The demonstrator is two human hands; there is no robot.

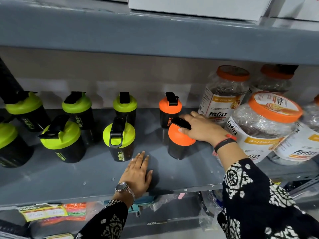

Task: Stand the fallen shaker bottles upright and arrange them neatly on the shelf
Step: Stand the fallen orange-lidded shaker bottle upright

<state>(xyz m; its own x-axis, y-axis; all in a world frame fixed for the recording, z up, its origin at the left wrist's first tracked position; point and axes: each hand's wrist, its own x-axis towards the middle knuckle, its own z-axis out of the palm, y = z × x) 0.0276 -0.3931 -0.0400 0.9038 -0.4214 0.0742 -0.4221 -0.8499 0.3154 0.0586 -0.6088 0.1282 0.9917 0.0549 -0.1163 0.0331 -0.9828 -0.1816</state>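
The left hand (138, 171) is lying flat and open on the grey shelf (69, 180), while just beyond it the right hand (198, 128) is gripping the orange lid of an upright black shaker bottle (177, 145), with a matching orange-lidded bottle (170, 109) standing behind, near the back wall.
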